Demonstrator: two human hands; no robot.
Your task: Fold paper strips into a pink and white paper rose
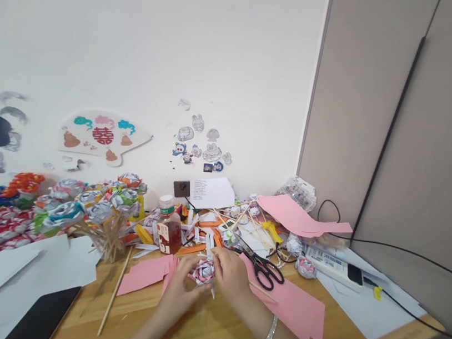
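Observation:
Between my hands, above the wooden table, is a white-and-pink paper rose (205, 271) with paper strips sticking out of it. My left hand (181, 282) grips the rose from the left, its fingers curled around the side. From the right, my right hand (232, 274) is closed at the flower's upper edge, where a pale strip stands up; the exact pinch is hard to see. Black-handled scissors (264, 269) lie just right of my right hand. Pink paper sheets (294, 311) lie beneath my right forearm, and more pink paper (146, 276) is left of my left hand.
Paper flowers on sticks (98, 210) crowd the left. A bottle of red liquid (169, 229) stands behind my hands, and a yellow-handled glue gun (272, 231) lies farther back. A wooden stick (113, 294), a black tablet-like slab (43, 315) and a white power strip (332, 267) lie around.

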